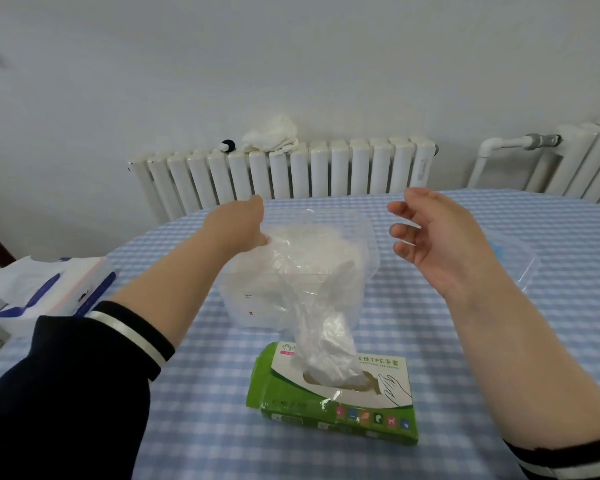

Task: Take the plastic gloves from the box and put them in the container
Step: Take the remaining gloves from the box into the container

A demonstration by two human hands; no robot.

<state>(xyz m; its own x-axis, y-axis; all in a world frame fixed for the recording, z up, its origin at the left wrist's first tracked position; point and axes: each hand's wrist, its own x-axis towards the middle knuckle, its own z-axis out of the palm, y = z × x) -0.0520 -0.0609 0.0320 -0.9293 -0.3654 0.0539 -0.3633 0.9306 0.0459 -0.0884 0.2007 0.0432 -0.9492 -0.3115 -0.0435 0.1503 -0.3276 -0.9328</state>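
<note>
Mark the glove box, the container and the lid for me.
glove box (333,407): head view, green front face.
container (257,306): head view, clear near wall.
lid (520,258): head view, clear rim right of the right hand.

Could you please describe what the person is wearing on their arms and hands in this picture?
Both hands, the left hand and the right hand, are bare: no gloves, rings or watch show. Each forearm is uncovered because the sleeves are pushed up. The left sleeve is dark navy or black with white stripes on its cuff; the right sleeve, showing only at the corner, matches it.
</note>
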